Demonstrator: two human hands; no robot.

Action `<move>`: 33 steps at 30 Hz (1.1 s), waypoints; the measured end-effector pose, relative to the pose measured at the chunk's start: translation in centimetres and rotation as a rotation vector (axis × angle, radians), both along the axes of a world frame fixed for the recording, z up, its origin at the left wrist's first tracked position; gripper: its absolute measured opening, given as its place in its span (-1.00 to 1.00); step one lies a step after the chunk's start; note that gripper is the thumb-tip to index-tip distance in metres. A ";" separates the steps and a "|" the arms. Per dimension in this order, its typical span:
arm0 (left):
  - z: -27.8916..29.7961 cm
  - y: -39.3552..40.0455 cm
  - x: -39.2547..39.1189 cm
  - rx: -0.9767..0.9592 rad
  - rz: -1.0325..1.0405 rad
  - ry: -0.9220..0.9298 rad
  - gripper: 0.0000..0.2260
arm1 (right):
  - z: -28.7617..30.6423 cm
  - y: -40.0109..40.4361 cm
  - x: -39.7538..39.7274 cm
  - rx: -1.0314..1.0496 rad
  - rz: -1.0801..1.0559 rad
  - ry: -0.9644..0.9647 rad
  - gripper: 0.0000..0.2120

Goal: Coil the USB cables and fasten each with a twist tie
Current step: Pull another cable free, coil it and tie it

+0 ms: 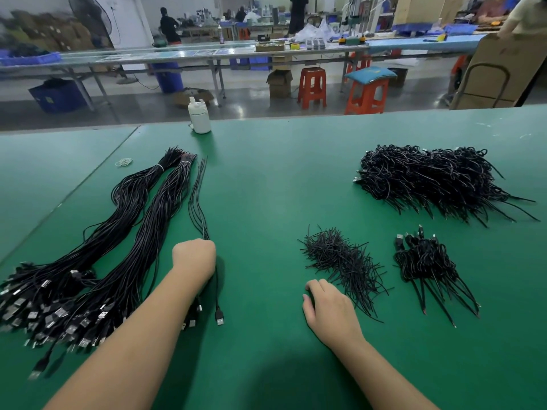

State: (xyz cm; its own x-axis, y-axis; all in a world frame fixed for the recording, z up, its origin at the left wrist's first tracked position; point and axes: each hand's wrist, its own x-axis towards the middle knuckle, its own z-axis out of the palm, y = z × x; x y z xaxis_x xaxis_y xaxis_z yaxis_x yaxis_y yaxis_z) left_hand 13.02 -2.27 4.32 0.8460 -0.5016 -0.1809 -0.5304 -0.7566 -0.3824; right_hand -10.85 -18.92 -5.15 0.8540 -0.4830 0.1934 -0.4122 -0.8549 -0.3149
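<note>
- done: a big heap of coiled cables (438, 182) and a small heap (426, 264) lie right on the bench (281, 173).
- left: two straight bundles (118, 247); twist ties (340, 258) plentiful.
- left hand (194, 257) grip clenched on loose cables (198, 196); right hand (328, 309) relaxed, beside the ties.

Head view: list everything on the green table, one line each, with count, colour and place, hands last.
Uncoiled USB cable bundles: two, black, left side, tied near the far ends.
Loose USB cables: a few, black, just right of the bundles.
Rubber bands: small cluster, pale, far left.
Bottle: one, white, far edge.
Coiled cable pile: one large, black, far right.
Smaller coiled cable pile: one, black, near right.
Twist tie pile: one, black, centre right.
Table: one, green.
Left hand: curled round the loose USB cables.
Right hand: fingers resting on the table beside the twist tie pile.
</note>
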 end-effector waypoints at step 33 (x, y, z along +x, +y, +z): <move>-1.6 1.9 -0.2 -0.686 -0.433 0.014 -0.75 | 0.1 0.2 0.0 0.000 0.001 -0.009 -0.84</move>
